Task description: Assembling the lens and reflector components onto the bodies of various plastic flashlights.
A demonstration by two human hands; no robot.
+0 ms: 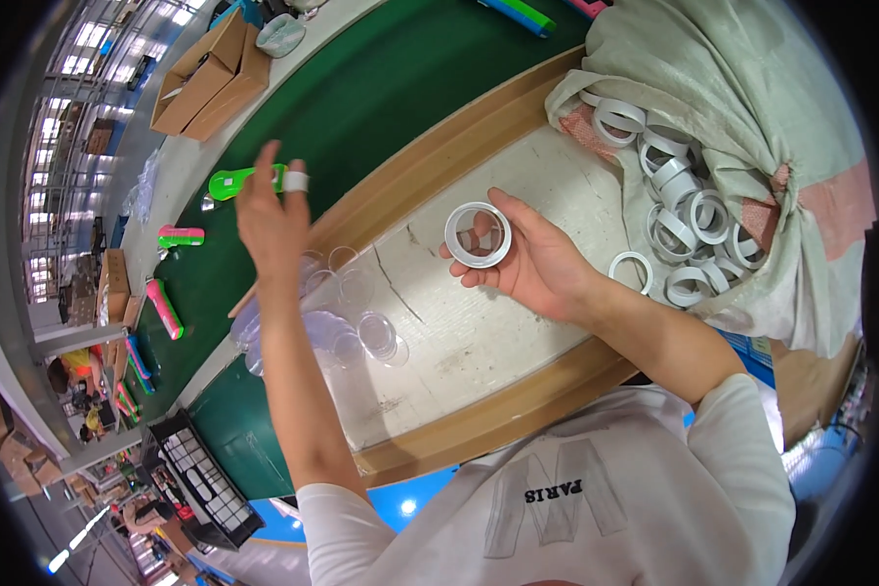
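Note:
My right hand point(542, 262) holds a white plastic ring point(449, 234), its thumb and fingers around the rim. A clear disc seems to sit inside the ring, as the fingers show through. Farther left, my left hand point(272, 220) reaches over the green belt with its fingers apart. Beneath its fingers lies a bright green flashlight-shaped thing point(232, 184); whether they touch it I cannot tell. A white band point(296, 182) shows at one finger. Several clear round discs point(377, 334) lie loose on the white board point(459, 356), near my left forearm.
At the right, a pale woven sack point(693, 68) spills many white rings point(676, 186); one ring point(632, 272) lies apart. Wooden rails point(439, 146) edge the board. Pink and green flashlight-shaped things point(164, 309) rest along the green belt point(361, 98). A cardboard box point(215, 78) stands far left.

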